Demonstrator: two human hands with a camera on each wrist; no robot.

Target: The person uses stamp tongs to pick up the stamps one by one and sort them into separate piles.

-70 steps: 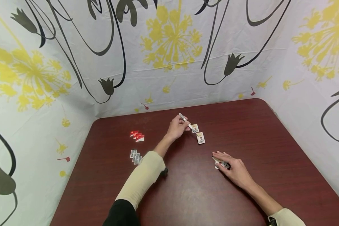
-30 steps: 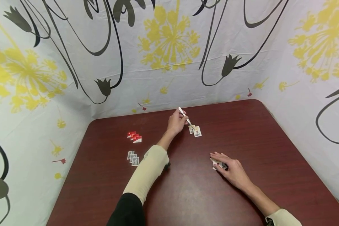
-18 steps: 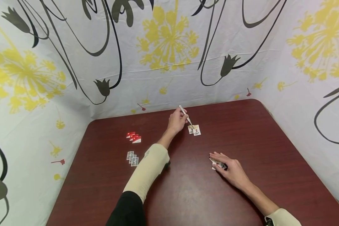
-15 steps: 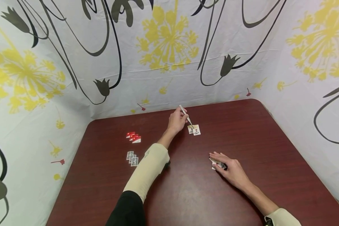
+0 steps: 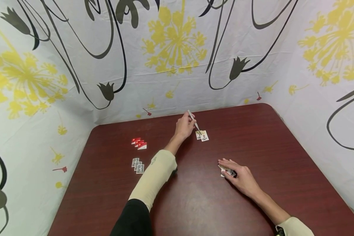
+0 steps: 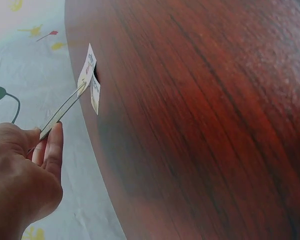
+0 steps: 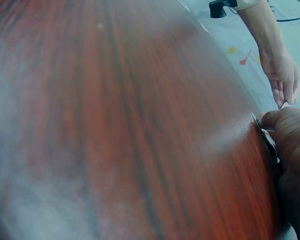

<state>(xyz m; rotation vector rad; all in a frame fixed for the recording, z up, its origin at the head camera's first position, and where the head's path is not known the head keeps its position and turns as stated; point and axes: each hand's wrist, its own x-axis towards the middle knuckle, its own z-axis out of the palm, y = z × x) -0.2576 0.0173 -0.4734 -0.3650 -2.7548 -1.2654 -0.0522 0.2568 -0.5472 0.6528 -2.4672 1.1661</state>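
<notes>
My left hand (image 5: 184, 126) pinches a pair of tweezers (image 6: 61, 111) between thumb and fingers near the table's far edge. The tweezer tips meet the upper part of a small picture card (image 5: 205, 136), which overlaps a second one (image 5: 198, 134) beside it. In the left wrist view the gripped card (image 6: 87, 70) looks tilted, its edge partly raised. Farther right and nearer, my right hand (image 5: 244, 177) rests over a few small picture cards (image 5: 226, 170), fingers extended across them and thumb on their near side. The hand hides part of these cards.
On the left of the brown table (image 5: 194, 203) lie a staggered row of red-and-white cards (image 5: 139, 143) and, nearer, a staggered row of grey picture cards (image 5: 138, 166). A patterned cloth (image 5: 177, 88) hangs behind the far edge and along both sides.
With the tweezers, my left hand has shifted the front card up and leftward until it overlaps the other one; over the last half second it is nearly still. My right hand stays in place.
</notes>
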